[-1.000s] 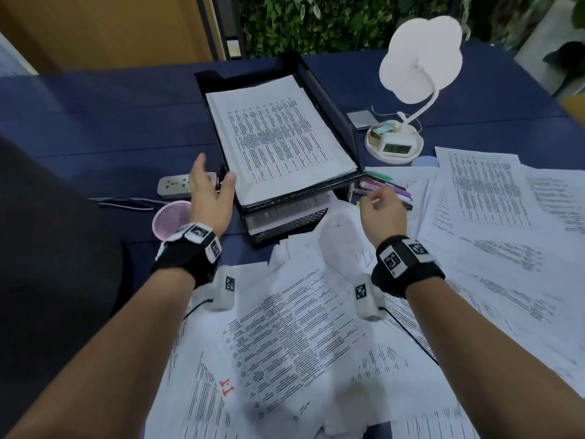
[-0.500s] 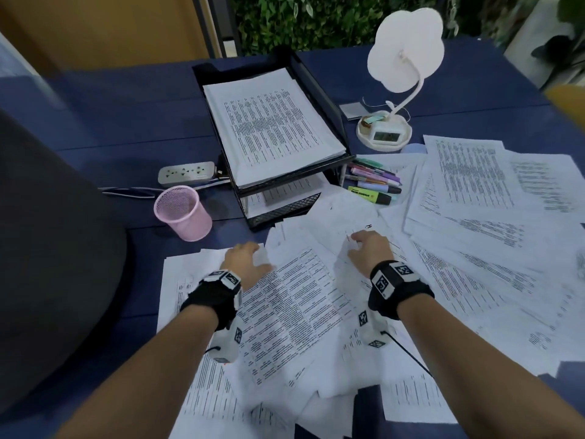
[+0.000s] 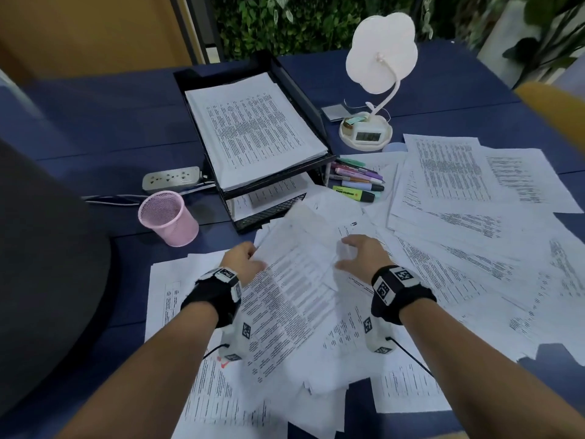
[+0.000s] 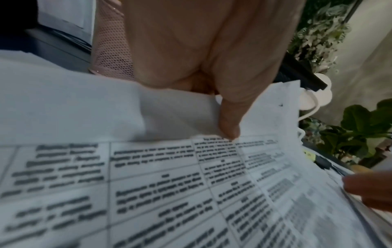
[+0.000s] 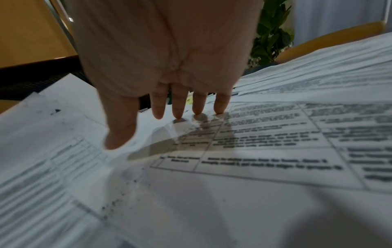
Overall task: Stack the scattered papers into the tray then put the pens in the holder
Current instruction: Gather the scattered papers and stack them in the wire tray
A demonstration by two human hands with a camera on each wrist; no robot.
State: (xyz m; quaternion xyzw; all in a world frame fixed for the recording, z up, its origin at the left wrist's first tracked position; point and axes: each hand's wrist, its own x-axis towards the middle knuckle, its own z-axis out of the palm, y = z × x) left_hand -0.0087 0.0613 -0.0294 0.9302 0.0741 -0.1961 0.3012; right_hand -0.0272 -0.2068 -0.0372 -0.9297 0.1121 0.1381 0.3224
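Printed papers (image 3: 443, 217) lie scattered over the near and right side of the blue table. My left hand (image 3: 253, 258) pinches the left edge of one printed sheet (image 3: 294, 280); in the left wrist view the thumb (image 4: 229, 127) lies on top and the fingers are hidden beneath it. My right hand (image 3: 348, 251) is spread, its straight fingertips (image 5: 199, 110) touching the papers. The black tray (image 3: 304, 99) behind holds a paper stack (image 3: 250, 128). A pink mesh holder (image 3: 167, 217) stands empty at its left. Several pens (image 3: 357, 185) lie right of the tray.
A white desk lamp with a clock base (image 3: 367, 134) stands behind the pens. A power strip (image 3: 172, 178) with its cable lies left of the tray. A dark chair back (image 3: 47, 264) fills the left edge. The tray's lower mesh shelf (image 3: 269, 213) faces the heap.
Both hands came back from the tray to the near paper heap. The left hand has taken a sheet by its edge and lifted that edge; the right hand's fingers are now spread on the papers.
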